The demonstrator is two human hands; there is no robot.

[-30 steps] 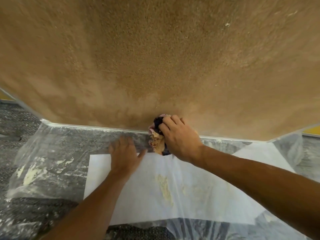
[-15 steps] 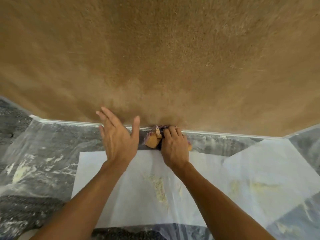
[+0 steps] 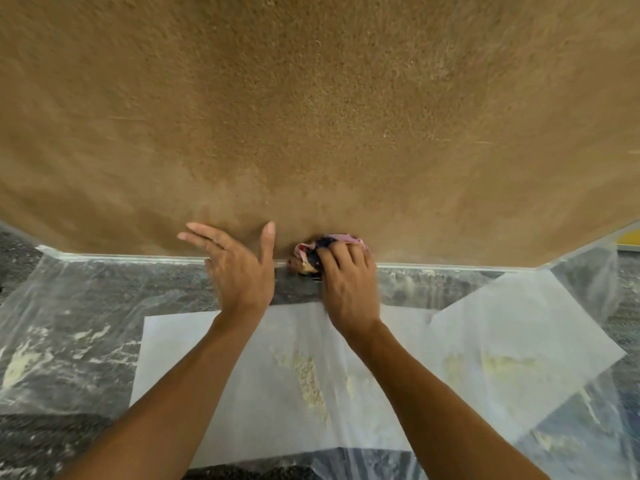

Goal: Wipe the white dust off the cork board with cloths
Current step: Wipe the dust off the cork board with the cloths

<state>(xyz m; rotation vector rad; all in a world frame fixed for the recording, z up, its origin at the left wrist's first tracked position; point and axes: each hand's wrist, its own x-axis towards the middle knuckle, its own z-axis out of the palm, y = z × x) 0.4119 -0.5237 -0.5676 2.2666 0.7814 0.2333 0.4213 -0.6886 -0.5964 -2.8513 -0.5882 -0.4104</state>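
A dark speckled floor [image 3: 41,445] is covered by a crumpled sheet of clear plastic film [image 3: 86,306], streaked at left with pale smears of dust [image 3: 20,365]. Two sheets of white paper lie across the film: a large one [image 3: 242,393] at centre, carrying a ridge of yellowish-white powder [image 3: 310,379], and a second, tilted sheet [image 3: 519,323] overlapping its right side, also dusted. Whether the paper sits above or beneath the film is unclear. Just beyond the sheets, the pale bottom frame [image 3: 121,258] of the cork board [image 3: 311,116] meets the plastic. A yellow strip [image 3: 628,242] shows at far right.
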